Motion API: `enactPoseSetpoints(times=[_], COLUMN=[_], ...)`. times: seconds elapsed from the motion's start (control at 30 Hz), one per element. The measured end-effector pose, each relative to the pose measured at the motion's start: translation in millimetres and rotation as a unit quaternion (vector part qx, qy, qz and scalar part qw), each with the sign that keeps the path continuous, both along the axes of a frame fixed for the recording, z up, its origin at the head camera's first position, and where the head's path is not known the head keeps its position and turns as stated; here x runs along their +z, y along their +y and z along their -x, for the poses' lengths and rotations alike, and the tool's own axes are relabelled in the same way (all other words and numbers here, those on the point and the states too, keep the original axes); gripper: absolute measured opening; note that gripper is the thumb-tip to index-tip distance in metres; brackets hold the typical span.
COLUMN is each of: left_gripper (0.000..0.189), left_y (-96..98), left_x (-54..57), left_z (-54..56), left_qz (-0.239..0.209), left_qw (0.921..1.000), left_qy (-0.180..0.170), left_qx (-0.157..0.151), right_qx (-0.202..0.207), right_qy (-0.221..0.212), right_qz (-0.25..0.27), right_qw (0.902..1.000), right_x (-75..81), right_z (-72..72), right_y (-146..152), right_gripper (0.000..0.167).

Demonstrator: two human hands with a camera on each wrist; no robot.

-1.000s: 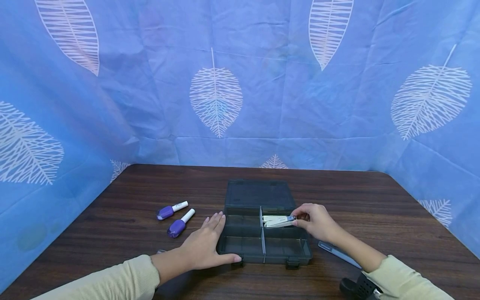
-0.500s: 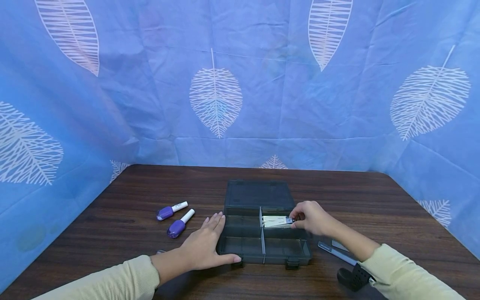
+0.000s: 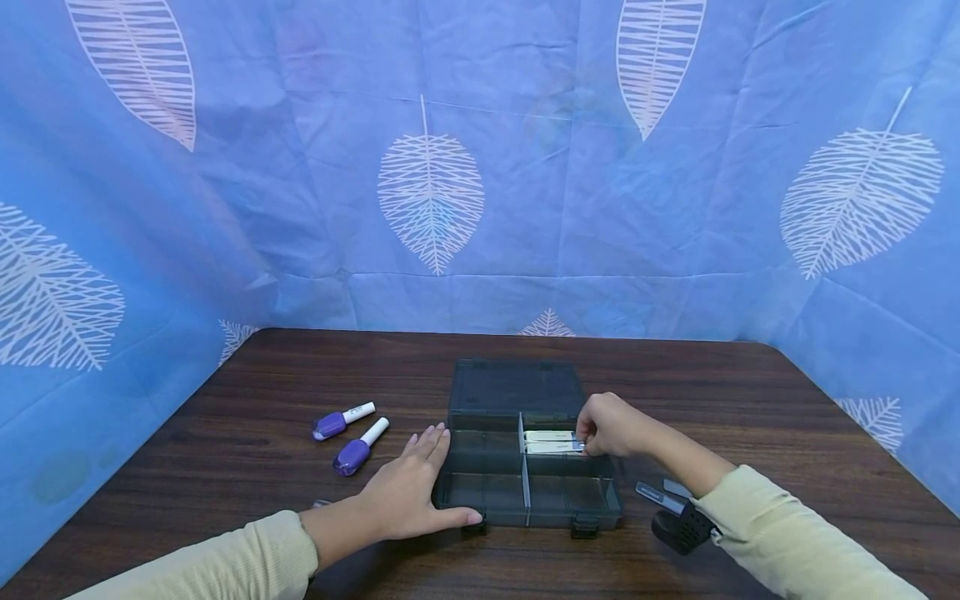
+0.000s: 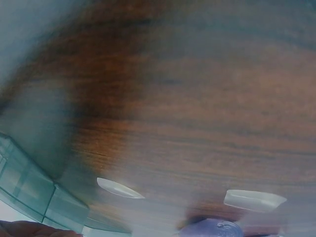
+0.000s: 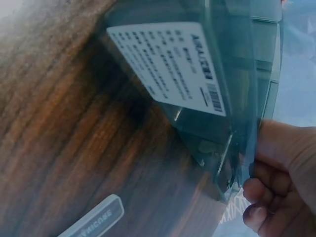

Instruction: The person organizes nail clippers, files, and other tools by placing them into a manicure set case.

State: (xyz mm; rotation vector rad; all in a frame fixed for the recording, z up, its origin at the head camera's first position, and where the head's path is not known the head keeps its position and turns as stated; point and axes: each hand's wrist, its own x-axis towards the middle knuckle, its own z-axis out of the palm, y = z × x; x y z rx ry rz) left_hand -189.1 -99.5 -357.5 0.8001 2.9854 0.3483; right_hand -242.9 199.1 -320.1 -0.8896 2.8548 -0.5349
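Note:
A dark translucent divided box [image 3: 491, 515] lies with its lid folded back. In its back right compartment two cream-handled nail clippers [image 3: 551, 447] lie side by side. My right hand [image 3: 618, 425] reaches over the box's right wall, curled fingers pinching the metal end of the nearer clipper; the fingertips are partly hidden. In the right wrist view, my right hand [image 5: 291, 173] is at the box's wall, beside a white label [image 5: 168, 64]. My left hand [image 3: 412, 487] is spread against the box's left side, thumb at the front latch.
Two purple nail polish bottles [image 3: 352, 457] with white caps lie left of the box. Right of it, a grey manicure tool [image 3: 660, 497] and another flat grey piece [image 3: 677, 488] lie partly behind the right sleeve. Patterned blue cloth [image 3: 510, 208] hangs behind the table.
My right hand has shifted slightly, its fingers now lower at the clipper's end. The nearer clipper has straightened alongside the other. My left hand has stayed in place.

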Motion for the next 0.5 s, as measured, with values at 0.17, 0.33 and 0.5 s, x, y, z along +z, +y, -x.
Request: enactPoseSetpoints(times=[0.17,0.33,0.5], left_gripper=[0.106,0.105,0.105], left_y=[0.0,0.3,0.5], left_x=[0.8,0.8,1.3], left_z=[-0.3,-0.7,-0.5], left_qz=[0.003,0.005,0.004], left_qw=[1.0000,1.0000,1.0000], left_qy=[0.002,0.003,0.001], left_qx=[-0.003,-0.002,-0.003], right_qx=[-0.012,-0.002,0.001], right_qy=[0.007,0.029,0.022], right_qz=[-0.026,-0.041,-0.017], right_qw=[0.9996,0.9987,0.9996], right_x=[0.0,0.0,1.8], right_z=[-0.3,-1.0,-2.2], right_y=[-3.4,-4.3,-1.5], right_gripper=[0.017,0.015,0.009])
